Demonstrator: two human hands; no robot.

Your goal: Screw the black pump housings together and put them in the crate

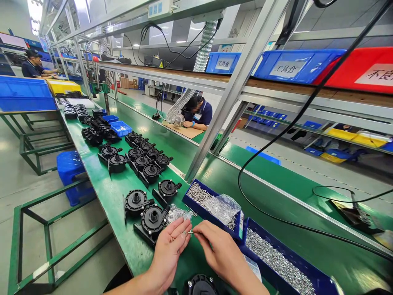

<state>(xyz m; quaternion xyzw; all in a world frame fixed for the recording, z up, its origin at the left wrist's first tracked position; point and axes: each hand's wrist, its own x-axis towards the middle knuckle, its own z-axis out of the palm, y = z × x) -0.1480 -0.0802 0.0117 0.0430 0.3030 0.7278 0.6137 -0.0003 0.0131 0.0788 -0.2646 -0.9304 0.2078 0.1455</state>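
Note:
My left hand and my right hand meet over the green bench, fingertips pinched together on a small silver screw. Just left of my left hand lies a black round pump housing, with two more behind it. A clear plastic bag of screws lies beside my left fingers. Another black housing sits at the bottom edge between my wrists.
A dark blue tray holds screws and a plastic bag; a second blue tray of screws lies to the right. Several black housings line the bench further back. A black cable loops across the green belt. People sit at benches behind.

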